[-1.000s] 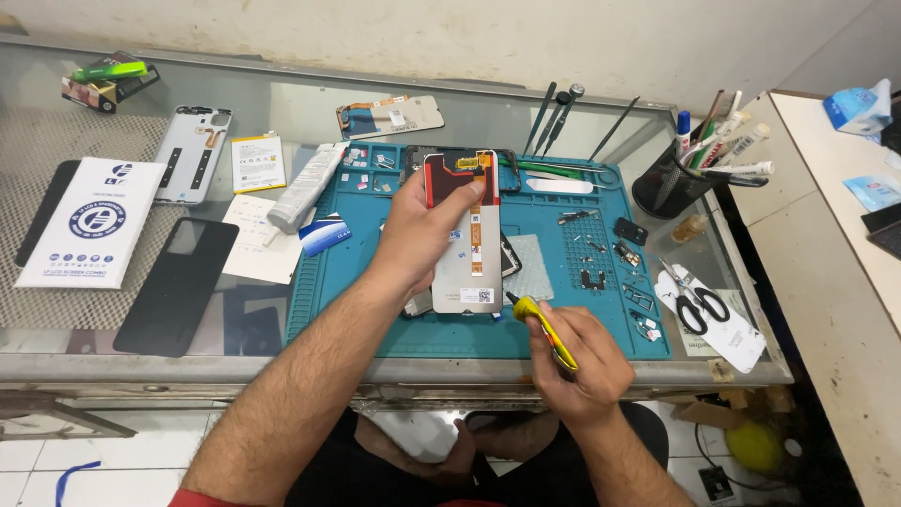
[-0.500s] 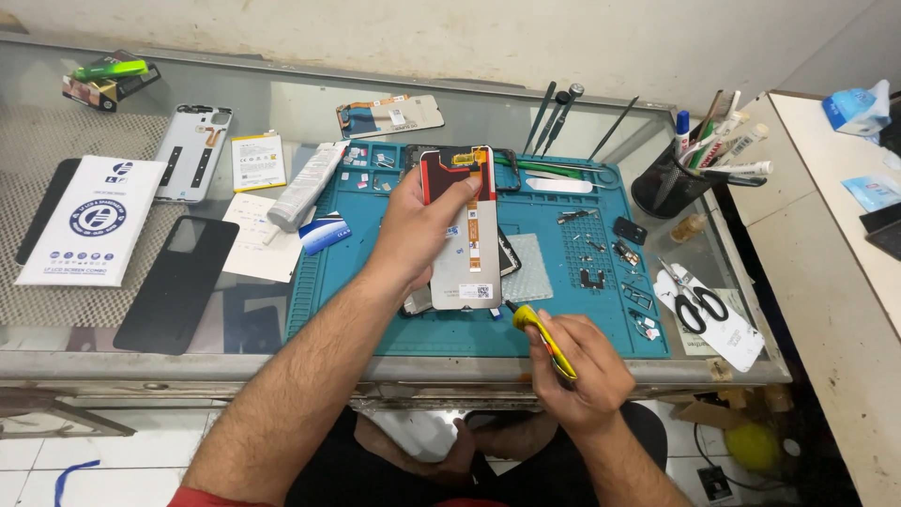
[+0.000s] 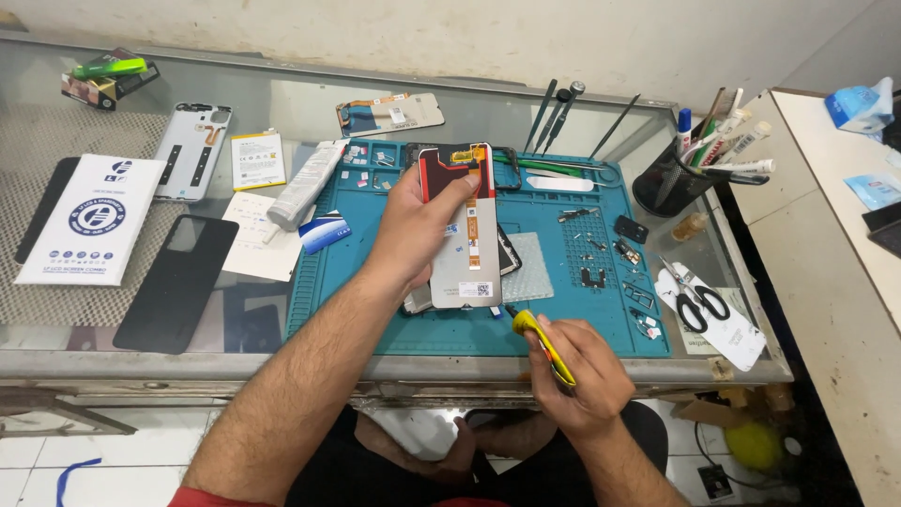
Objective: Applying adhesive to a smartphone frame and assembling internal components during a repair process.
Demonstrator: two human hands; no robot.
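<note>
Yellow tool (image 3: 544,345) clenched in right hand (image 3: 582,376); left hand (image 3: 418,225) grips phone screen (image 3: 466,230).

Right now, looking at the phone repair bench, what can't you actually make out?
- Head view: the left hand covers the left edge of the phone screen panel.
- The right hand wraps the yellow tool, hiding its lower end.
- The small parts on the blue mat are too tiny to identify.

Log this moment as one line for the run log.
left hand: holds phone screen assembly face down | right hand: grips yellow-handled tool | below: blue repair mat | right: scissors
</note>
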